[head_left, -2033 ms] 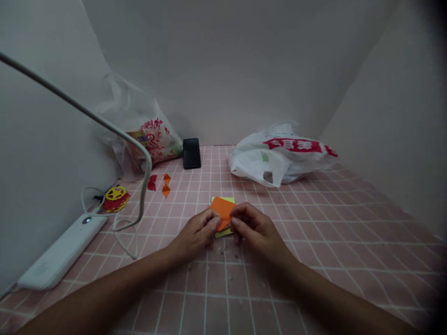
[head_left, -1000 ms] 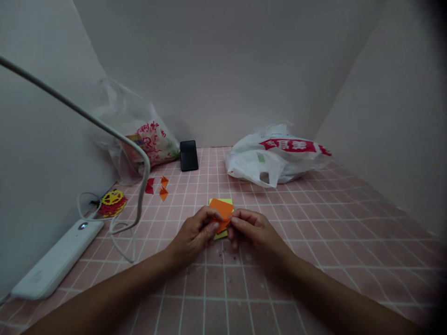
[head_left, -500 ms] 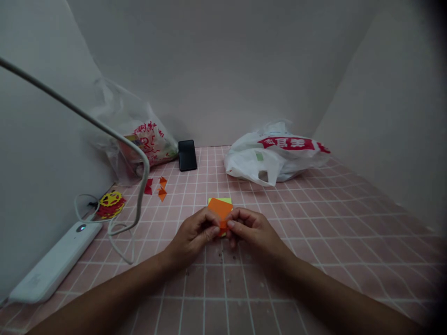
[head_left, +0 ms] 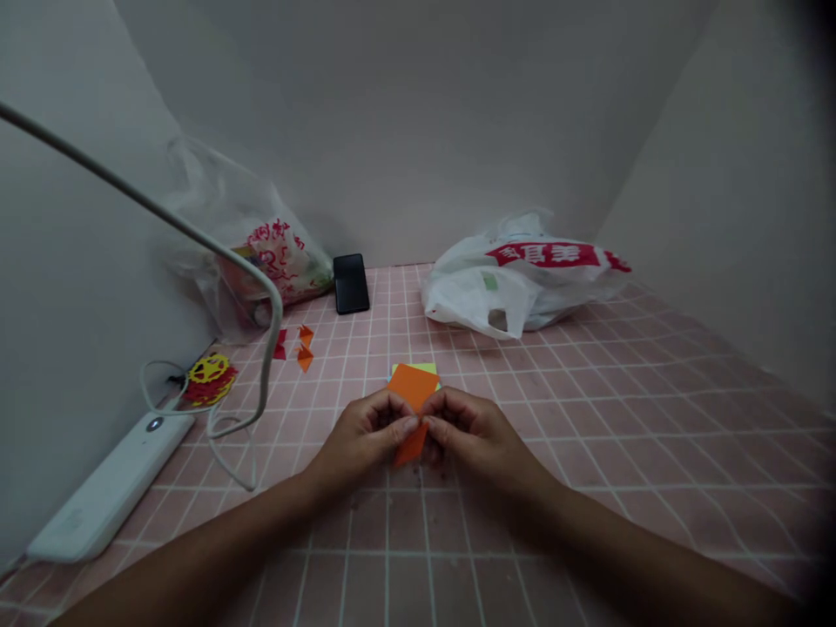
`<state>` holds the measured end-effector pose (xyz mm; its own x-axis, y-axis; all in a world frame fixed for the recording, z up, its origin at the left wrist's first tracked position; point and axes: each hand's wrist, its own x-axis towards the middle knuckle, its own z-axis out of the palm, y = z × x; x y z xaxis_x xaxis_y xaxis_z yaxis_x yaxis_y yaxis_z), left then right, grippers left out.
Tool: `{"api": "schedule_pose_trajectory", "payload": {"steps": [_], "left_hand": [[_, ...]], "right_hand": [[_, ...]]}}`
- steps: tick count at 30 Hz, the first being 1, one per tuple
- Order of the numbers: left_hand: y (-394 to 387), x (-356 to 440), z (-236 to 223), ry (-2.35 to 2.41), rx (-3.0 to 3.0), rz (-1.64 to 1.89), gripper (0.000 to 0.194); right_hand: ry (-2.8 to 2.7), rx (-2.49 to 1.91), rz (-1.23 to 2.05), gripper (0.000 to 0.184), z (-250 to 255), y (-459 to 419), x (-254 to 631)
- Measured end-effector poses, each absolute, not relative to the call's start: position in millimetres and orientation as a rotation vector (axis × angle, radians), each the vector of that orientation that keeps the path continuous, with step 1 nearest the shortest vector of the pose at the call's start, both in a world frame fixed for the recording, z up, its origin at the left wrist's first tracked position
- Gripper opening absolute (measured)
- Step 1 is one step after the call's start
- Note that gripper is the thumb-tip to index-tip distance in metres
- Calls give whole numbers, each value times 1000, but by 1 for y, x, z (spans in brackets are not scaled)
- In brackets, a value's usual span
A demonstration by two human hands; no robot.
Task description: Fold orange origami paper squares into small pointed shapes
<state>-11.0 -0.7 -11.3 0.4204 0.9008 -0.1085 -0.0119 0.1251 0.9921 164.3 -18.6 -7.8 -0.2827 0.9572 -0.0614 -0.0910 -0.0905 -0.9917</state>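
Between my two hands is an orange sheet of paper (head_left: 415, 388), pinched near its middle, with one part above my fingers and another below. My left hand (head_left: 375, 428) grips it between thumb and bent fingers. From the other side my right hand (head_left: 461, 427) pinches it too, and the thumbs almost meet. Behind the orange sheet, a yellow paper (head_left: 428, 368) shows along its top edge on the tabletop; the rest of it is covered.
Small orange folded papers (head_left: 305, 358) and a red one (head_left: 280, 344) lie to the left. Further back are a black phone (head_left: 351, 284) and two plastic bags (head_left: 470, 292). A white power strip (head_left: 111, 488), yellow and red cut-out shapes (head_left: 210, 376) and a cable (head_left: 267, 348) occupy the left.
The lower part of the orange paper now extends below my thumbs, where it was bent up short before. My hands have stayed close together, and the view has shifted slightly.
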Motion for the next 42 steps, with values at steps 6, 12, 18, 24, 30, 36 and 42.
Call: {"api": "schedule_pose_trajectory", "payload": {"steps": [6,12,18,24,30,36,42], "left_hand": [[-3,-10,-4,942,1276,859,24],[-5,-11,-7,933,1199,795,26],[-3,-11,-10,936,1082,776,26],[-3,-11,-11,917,1053,772,27],[-5,-9,-8,921,1013,791,31],[-4,-11,-9,929,1114,786,27],[-6,-9,-7,916,1217,844,29]], "right_hand": [[-1341,-1061,1450,14,-8,-16,165],[-1397,-1086,1425,15,-5,-20,166],[-1457,-1083,1370,15,-3,-20,167],[-1504,-1102,1331,15,-6,-20,167],[-1521,-1096,1320,14,-4,-21,167],[-1616,-1160,1206,14,-4,-23,167],[-1670,-1154,1114,13,-6,-24,167]]}}
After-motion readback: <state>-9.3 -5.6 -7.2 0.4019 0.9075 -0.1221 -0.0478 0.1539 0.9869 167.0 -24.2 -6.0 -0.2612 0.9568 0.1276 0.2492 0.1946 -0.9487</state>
